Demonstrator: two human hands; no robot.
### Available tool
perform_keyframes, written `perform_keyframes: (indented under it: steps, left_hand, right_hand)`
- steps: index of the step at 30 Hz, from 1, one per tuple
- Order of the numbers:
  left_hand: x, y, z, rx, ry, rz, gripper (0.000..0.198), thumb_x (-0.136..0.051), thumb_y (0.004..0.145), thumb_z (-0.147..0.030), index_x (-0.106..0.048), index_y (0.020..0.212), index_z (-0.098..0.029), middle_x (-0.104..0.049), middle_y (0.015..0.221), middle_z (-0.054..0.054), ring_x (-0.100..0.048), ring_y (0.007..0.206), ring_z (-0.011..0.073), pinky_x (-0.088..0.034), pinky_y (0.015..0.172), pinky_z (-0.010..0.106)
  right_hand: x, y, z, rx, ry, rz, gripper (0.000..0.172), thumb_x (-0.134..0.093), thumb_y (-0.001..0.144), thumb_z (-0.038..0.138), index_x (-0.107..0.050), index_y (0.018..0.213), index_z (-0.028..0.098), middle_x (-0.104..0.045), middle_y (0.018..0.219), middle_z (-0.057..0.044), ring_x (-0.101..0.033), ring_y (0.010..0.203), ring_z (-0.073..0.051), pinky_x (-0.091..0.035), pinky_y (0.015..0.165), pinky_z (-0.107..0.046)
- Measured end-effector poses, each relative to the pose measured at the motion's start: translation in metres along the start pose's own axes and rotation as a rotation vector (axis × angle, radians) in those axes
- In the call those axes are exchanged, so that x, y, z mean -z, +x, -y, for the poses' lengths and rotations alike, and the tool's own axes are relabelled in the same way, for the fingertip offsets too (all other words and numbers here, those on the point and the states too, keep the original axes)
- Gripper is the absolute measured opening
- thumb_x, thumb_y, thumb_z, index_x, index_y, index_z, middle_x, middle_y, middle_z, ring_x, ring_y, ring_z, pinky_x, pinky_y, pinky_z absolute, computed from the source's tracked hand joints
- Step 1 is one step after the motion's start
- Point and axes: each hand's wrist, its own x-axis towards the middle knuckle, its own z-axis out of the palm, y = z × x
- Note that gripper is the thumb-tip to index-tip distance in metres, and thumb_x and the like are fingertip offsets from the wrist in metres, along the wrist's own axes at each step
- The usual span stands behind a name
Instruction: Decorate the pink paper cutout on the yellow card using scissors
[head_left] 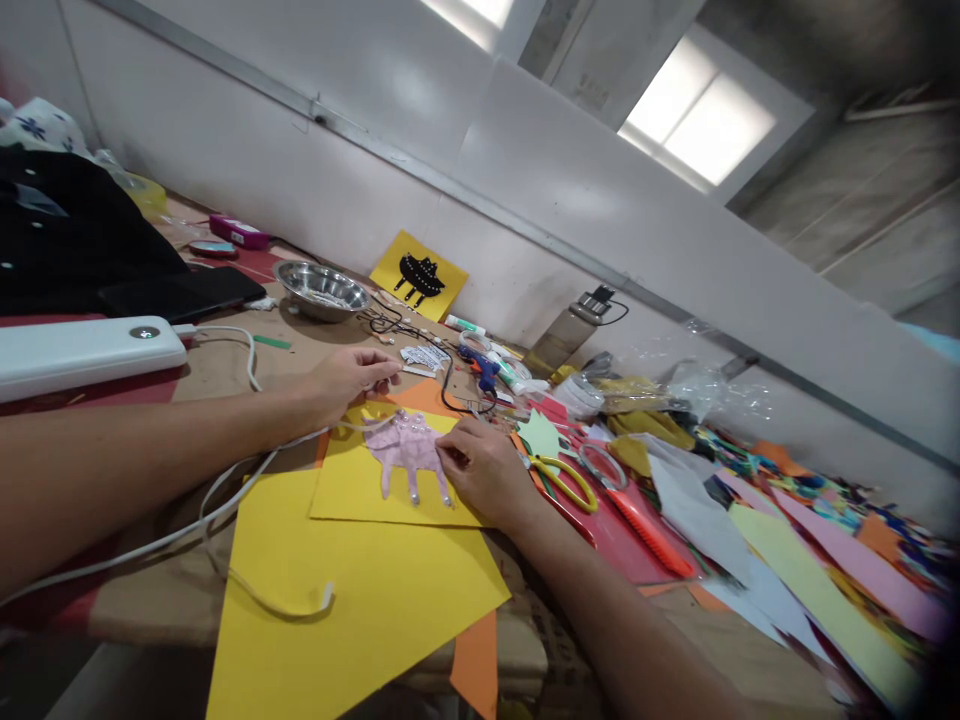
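Note:
A pink cut-out [405, 452] with several leg-like strips and shiny beads lies on a yellow card [345, 490] in front of me. My left hand [360, 385] is above the card's far left edge, thumb and fingers pinched; anything between the fingertips is too small to make out. Just past them lies a pale strip beside a printed paper scrap [425, 357]. My right hand [484, 465] rests on the card's right side. Its fingers are closed at the cut-out's right edge, and what they hold is hidden. A larger yellow sheet [360, 610] lies under the card.
A white cable [172, 535] crosses my left forearm. Behind are a metal bowl [322, 290], a yellow card with a black cut-out [420, 280], a blue glue gun [480, 365] and a bottle [566, 330]. Yellow-handled pliers [566, 480], an orange-red cutter [652, 535] and paper sheets lie right.

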Motion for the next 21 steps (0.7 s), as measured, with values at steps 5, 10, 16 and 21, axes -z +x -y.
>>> perform_keyframes:
  steps: [5, 10, 16, 21]
  left_hand:
    - [0.001, 0.0, 0.001, -0.001, -0.005, 0.015, 0.024, -0.068, 0.065, -0.038, -0.064, 0.067, -0.014, -0.06, 0.068, 0.004, -0.046, 0.052, 0.0072, -0.033, 0.045, 0.018]
    - [0.001, 0.0, 0.001, -0.001, -0.017, 0.023, 0.025, -0.069, 0.065, -0.038, -0.064, 0.068, -0.014, -0.06, 0.068, 0.003, -0.046, 0.053, 0.0068, -0.035, 0.046, 0.017]
    - [0.001, 0.0, 0.001, 0.001, -0.024, 0.022, 0.024, -0.069, 0.065, -0.038, -0.063, 0.068, -0.014, -0.06, 0.07, 0.004, -0.045, 0.053, 0.007, -0.034, 0.045, 0.017]
    - [0.001, 0.0, 0.002, -0.004, -0.032, 0.025, 0.024, -0.069, 0.065, -0.038, -0.064, 0.069, -0.014, -0.061, 0.069, 0.004, -0.045, 0.053, 0.0069, -0.033, 0.044, 0.017]
  right_hand:
    - [0.005, -0.001, -0.002, 0.077, 0.056, 0.061, 0.015, -0.051, 0.081, 0.014, -0.066, 0.081, 0.018, -0.062, 0.079, -0.005, -0.056, 0.075, -0.014, -0.043, 0.068, -0.024]
    - [0.008, -0.001, -0.007, -0.003, 0.16, 0.066, 0.017, -0.052, 0.082, 0.015, -0.068, 0.085, 0.018, -0.065, 0.082, -0.005, -0.059, 0.078, -0.014, -0.045, 0.071, -0.025]
    - [0.008, -0.003, -0.013, -0.13, 0.205, -0.092, 0.017, -0.054, 0.08, 0.016, -0.068, 0.089, 0.019, -0.067, 0.087, -0.005, -0.061, 0.082, -0.016, -0.046, 0.075, -0.029]
    - [0.008, -0.005, -0.006, -0.019, 0.238, -0.02, 0.017, -0.053, 0.081, 0.016, -0.07, 0.084, 0.019, -0.063, 0.083, -0.006, -0.058, 0.077, -0.014, -0.046, 0.071, -0.026]
